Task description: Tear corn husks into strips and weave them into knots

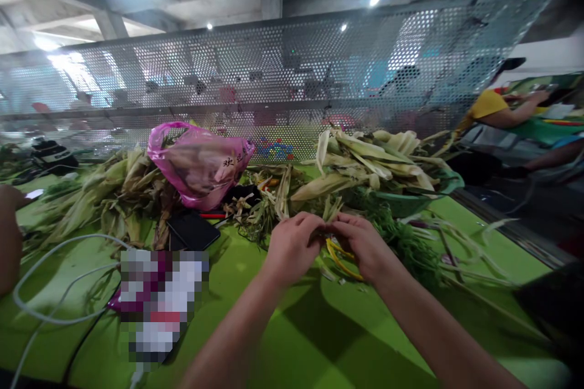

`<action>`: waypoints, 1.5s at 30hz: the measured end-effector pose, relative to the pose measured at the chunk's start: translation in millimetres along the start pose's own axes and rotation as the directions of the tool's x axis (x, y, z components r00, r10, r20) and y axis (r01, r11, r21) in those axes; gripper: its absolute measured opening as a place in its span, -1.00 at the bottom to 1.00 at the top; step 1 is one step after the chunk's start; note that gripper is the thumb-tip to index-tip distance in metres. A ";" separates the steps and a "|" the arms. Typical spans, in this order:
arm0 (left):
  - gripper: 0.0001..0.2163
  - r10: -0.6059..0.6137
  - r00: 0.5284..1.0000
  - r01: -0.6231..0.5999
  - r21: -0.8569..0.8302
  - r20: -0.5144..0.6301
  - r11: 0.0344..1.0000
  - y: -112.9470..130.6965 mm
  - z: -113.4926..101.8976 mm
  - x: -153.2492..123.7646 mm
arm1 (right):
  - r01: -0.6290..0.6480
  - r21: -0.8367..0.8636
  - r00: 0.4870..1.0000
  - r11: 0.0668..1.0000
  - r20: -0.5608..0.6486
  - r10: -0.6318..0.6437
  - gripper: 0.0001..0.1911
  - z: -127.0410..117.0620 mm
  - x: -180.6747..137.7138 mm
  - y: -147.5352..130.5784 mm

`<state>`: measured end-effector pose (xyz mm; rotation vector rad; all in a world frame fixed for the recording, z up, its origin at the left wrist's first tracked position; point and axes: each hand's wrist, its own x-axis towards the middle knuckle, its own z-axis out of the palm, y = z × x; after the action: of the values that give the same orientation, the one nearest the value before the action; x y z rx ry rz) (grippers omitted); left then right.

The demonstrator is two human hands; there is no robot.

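My left hand (292,247) and my right hand (367,248) meet over the middle of the green table, fingertips pinched close together. Between them is a small piece of corn husk (333,209), its frayed tips showing above the fingers. A yellow cord (336,260) curves below the fingers of my right hand; whether it is tied to the husk I cannot tell. Just beyond the hands lie dry husks (283,191). To the right, a heap of pale corn husks (371,155) fills a green basket (449,185), with green stringy fibres (406,249) in front.
A pink plastic bag (201,164) stands by a left husk pile (114,194). Near it lie a black phone (194,230), a blurred-out device (168,304) and a white cable (43,316). A perforated metal screen (292,67) runs behind. Another person's arm (9,243) rests at left.
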<state>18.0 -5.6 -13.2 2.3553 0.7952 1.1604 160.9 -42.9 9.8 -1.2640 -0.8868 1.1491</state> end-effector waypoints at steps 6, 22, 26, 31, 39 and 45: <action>-0.89 0.006 0.996 -0.016 -0.113 -0.092 0.993 0.5 3.8 0.1 | -0.041 0.015 0.999 0.999 0.020 0.041 -0.76 -6.0 6.3 8.2; -0.79 -0.414 0.905 0.321 -0.796 0.098 0.513 -12.1 3.7 7.5 | 0.070 -0.208 0.973 0.976 0.232 -0.021 -0.68 -11.4 12.9 7.9; -0.76 -0.432 0.891 0.385 -0.732 0.137 0.562 -16.9 -0.2 9.9 | 0.355 -0.550 0.931 0.756 0.282 -0.232 -0.86 -23.4 13.3 -1.1; -0.68 -0.444 0.871 0.441 -0.729 0.208 0.524 -19.5 -2.3 10.4 | 0.486 -0.678 0.870 0.552 0.316 -0.379 -0.89 -27.3 4.5 -14.3; -0.65 -0.392 0.866 0.490 -0.674 0.309 0.552 -16.1 -0.4 7.2 | 0.593 -0.693 0.788 0.409 0.395 -0.473 -0.92 -22.8 -4.6 -20.3; -0.64 -0.323 0.853 0.521 -0.669 0.409 0.530 -8.3 1.2 4.5 | 0.639 -0.650 0.747 0.411 0.399 -0.531 -0.89 -16.7 -3.6 -15.1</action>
<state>18.5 3.5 -15.9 1.4172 0.5748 0.7491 178.4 -49.6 22.8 -1.3263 -1.8841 0.2242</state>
